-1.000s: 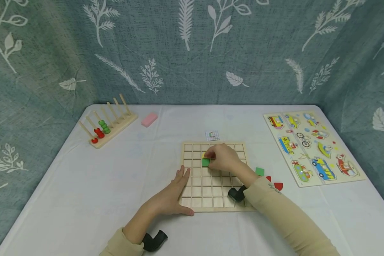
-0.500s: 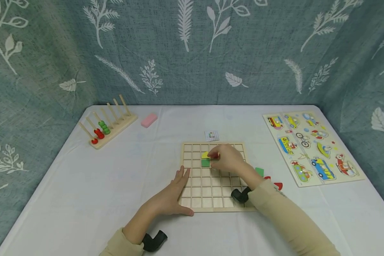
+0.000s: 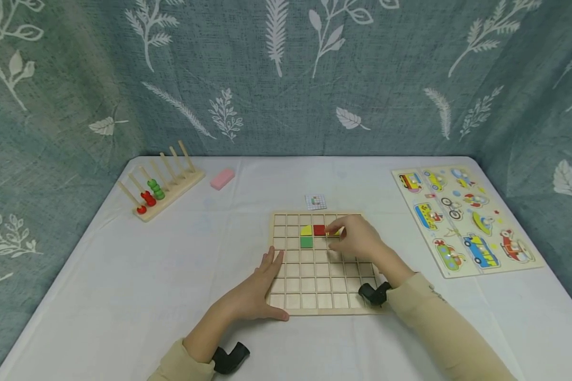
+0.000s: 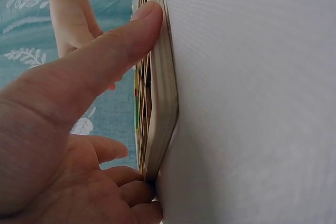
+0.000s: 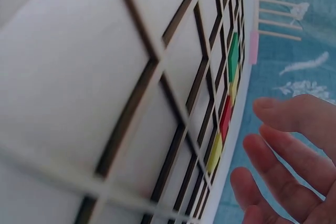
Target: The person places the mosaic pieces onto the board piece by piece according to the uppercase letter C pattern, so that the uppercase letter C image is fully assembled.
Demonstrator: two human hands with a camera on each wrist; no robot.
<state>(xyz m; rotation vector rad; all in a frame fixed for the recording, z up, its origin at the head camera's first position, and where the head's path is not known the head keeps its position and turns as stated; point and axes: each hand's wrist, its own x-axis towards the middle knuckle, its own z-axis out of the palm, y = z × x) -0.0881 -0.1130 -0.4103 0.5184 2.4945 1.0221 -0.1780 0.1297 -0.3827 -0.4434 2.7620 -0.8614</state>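
A wooden grid board lies on the table. My left hand rests at its near left corner, straight fingers along the left side and thumb against the front edge. Over the upper part of the grid hovers my right hand, fingers parted and holding nothing in the right wrist view. Just left of its fingertips sits a red tile in a cell. Beside that are a yellow round-cornered tile and, below the yellow one, a green square tile. Another yellow tile is partly covered by the right fingers in the head view.
A small pattern card lies behind the board. At the back left stand a peg rack with red and green beads and a pink block. A picture puzzle board is on the right.
My right hand has let go of the red tile, which now shows in the grid, and has shifted right. Its forearm now covers the loose pieces beside the board. The left hand stays put.
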